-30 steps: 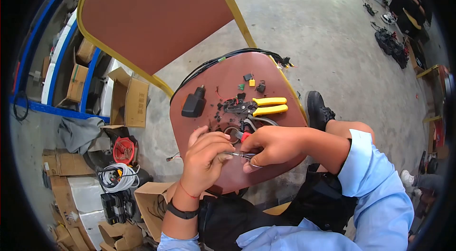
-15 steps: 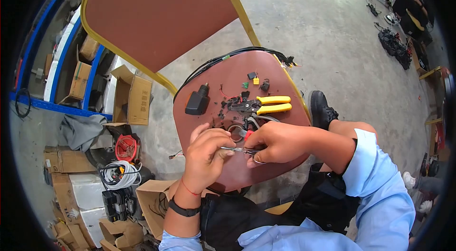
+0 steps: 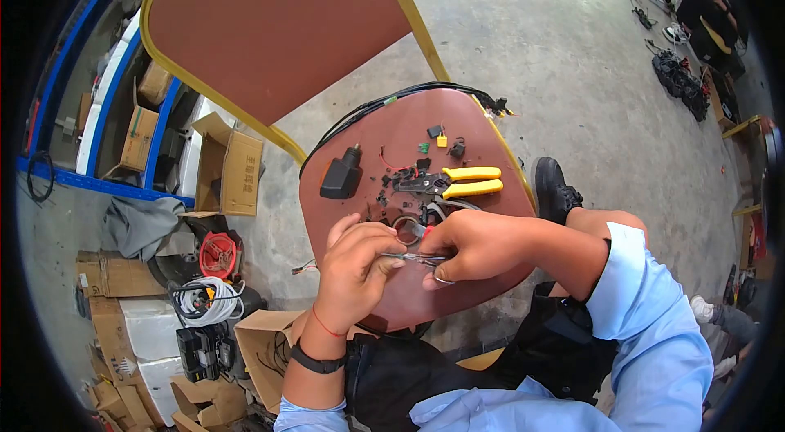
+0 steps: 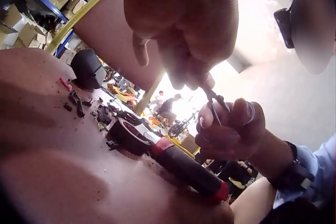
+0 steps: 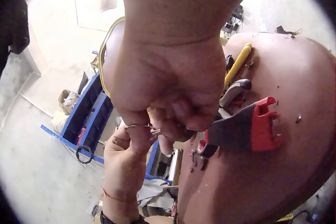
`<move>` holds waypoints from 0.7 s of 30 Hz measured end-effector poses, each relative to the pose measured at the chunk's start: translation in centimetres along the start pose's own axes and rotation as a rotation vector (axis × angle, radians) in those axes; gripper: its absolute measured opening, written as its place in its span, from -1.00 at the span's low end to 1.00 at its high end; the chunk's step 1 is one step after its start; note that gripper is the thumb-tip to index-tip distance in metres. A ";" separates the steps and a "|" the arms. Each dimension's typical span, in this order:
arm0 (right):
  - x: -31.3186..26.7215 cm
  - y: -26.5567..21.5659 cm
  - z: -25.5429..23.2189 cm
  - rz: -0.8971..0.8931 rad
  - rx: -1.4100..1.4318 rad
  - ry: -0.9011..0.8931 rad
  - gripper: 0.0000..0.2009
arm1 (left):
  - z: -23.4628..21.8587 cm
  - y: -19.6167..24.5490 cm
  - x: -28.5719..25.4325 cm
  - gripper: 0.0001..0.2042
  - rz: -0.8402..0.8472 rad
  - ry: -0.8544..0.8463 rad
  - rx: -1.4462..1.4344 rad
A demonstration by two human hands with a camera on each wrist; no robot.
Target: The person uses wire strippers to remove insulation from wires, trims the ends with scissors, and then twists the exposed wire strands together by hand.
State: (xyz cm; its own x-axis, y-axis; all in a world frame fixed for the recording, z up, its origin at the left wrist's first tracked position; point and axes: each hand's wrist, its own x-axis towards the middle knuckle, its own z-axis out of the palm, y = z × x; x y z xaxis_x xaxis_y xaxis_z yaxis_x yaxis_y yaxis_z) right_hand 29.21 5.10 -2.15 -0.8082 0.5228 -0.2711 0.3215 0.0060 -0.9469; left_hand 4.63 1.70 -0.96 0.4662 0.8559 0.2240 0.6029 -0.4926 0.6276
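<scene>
Above the near part of the brown chair seat (image 3: 360,305), both hands meet at thin wires (image 3: 411,256). The left hand (image 3: 356,268) pinches one end between thumb and forefinger, its other fingers raised. From the right, the right hand (image 3: 478,246) pinches the wires with curled fingers; a ring or loop shows near its thumb. In the left wrist view the wires (image 4: 211,98) run between the two sets of fingertips. Behind the hands lie a roll of tape (image 3: 405,229) and a black and red tool (image 4: 189,169). Yellow-handled pliers (image 3: 470,182) rest farther back.
On the seat are a black adapter-like block (image 3: 341,174), a yellow connector (image 3: 441,140) and dark scraps. Black cable (image 3: 352,117) runs along the seat's back edge. Cardboard boxes (image 3: 239,173), coiled white cable (image 3: 204,303) and a blue shelf stand left; a shoe (image 3: 556,189) is right.
The chair and its objects shifted slightly right in the head view. The right hand's fingers moved a little around the wires, while the left hand kept its pinch.
</scene>
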 end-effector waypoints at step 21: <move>0.3 1.0 0.5 -0.097 -0.060 0.052 -0.65 | 0.0 0.0 0.1 -0.85 0.018 0.001 0.016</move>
State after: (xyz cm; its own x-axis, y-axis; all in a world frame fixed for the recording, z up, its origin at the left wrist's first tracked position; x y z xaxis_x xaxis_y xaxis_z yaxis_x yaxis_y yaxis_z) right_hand 29.01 4.85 -3.22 -0.8106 0.5611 -0.1678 0.2731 0.1086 -0.9558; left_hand 4.73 1.78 -0.96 0.4765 0.8469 0.2361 0.6043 -0.5106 0.6116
